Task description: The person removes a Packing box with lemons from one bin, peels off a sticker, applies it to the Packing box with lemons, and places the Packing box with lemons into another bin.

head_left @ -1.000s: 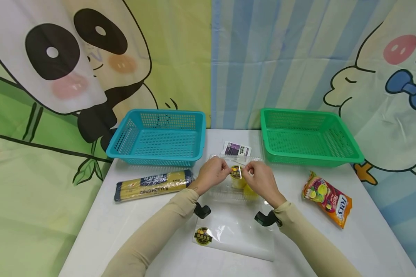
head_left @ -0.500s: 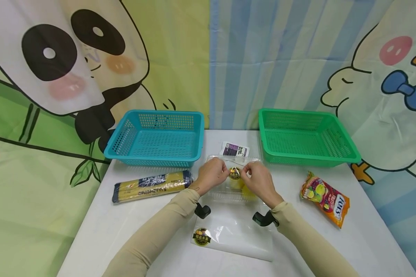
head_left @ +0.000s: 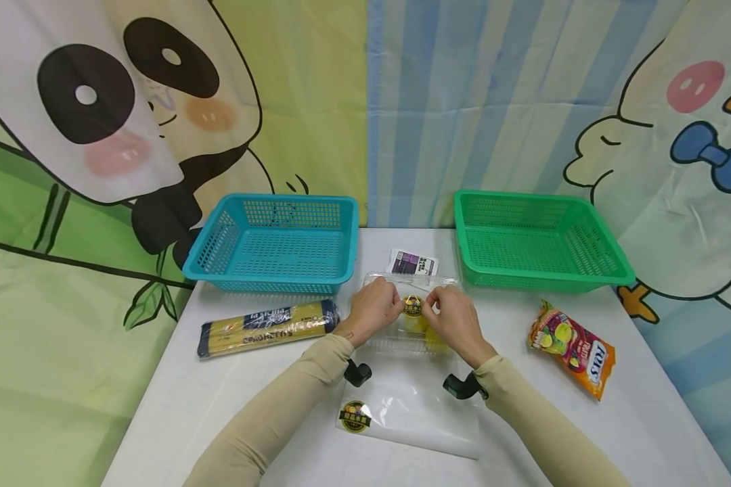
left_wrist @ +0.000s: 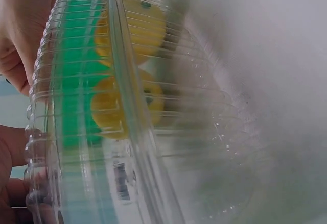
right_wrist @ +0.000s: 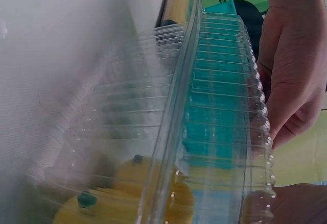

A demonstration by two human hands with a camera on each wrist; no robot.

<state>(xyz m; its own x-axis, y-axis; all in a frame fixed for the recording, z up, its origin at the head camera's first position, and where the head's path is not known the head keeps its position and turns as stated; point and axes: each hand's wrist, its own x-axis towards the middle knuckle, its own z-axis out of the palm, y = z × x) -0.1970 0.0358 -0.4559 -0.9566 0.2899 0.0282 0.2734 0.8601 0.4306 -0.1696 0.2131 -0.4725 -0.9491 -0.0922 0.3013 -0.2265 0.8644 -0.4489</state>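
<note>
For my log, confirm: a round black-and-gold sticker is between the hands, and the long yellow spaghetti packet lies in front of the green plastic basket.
Wrong basket: the head view shows the spaghetti packet in front of the blue plastic basket. The sticker is between the left hand and right hand.

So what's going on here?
A person's left hand and right hand appear to pinch a round sticker at its edges, over a clear plastic box holding yellow fruit. I can't tell whether it's stuck down yet. A spaghetti pack and a FOX'S bag lie either side; a blue basket and green basket stand behind.
</note>
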